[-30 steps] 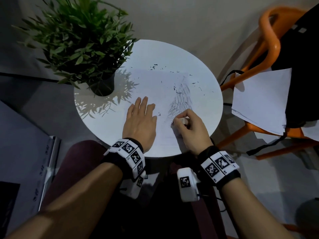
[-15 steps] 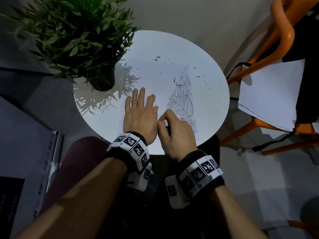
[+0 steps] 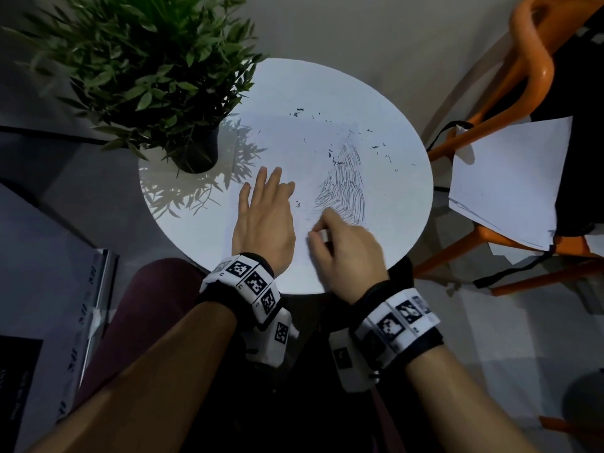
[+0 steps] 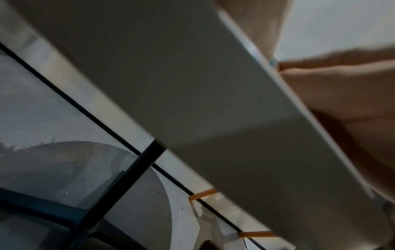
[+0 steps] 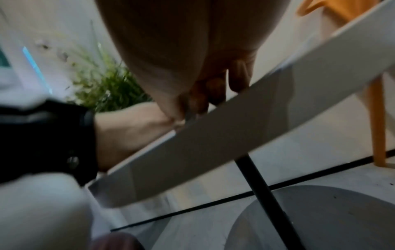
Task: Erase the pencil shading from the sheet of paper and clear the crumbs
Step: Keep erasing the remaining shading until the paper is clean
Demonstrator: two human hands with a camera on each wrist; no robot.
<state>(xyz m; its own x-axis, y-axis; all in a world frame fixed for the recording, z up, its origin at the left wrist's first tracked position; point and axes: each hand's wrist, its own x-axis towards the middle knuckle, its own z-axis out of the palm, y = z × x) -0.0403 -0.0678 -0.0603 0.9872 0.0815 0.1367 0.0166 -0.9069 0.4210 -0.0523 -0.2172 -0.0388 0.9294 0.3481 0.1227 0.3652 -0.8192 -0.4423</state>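
Pencil shading (image 3: 343,188) still covers a patch on the right part of the sheet of paper (image 3: 281,138), which lies flat on the round white tabletop (image 3: 405,204) just beside a potted plant (image 3: 147,76). Dark crumbs (image 3: 330,152) are scattered over the far part of the sheet and onto the tabletop beyond the shading, so the rubbing-out step looks to be in hand and the clearing step is not yet begun.

The left hand (image 3: 264,223) lies flat on the sheet with fingers straight, pressing it down just beside the shading. The right hand (image 3: 343,250) is curled at the near edge of the shaded patch, its fingertips (image 3: 318,228) pinching a small pale block that is probably an eraser (image 3: 323,236), though blur makes that hard to confirm. In the right wrist view the curled fingers (image 5: 215,88) meet the tabletop's edge, and the eraser itself cannot be made out.

Most of the strokes remain, so the next move calls for firm strokes carried up through the patch while the flat hand keeps the sheet from creasing or sliding. Afterwards the crumbs need sweeping off the sheet and the tabletop.
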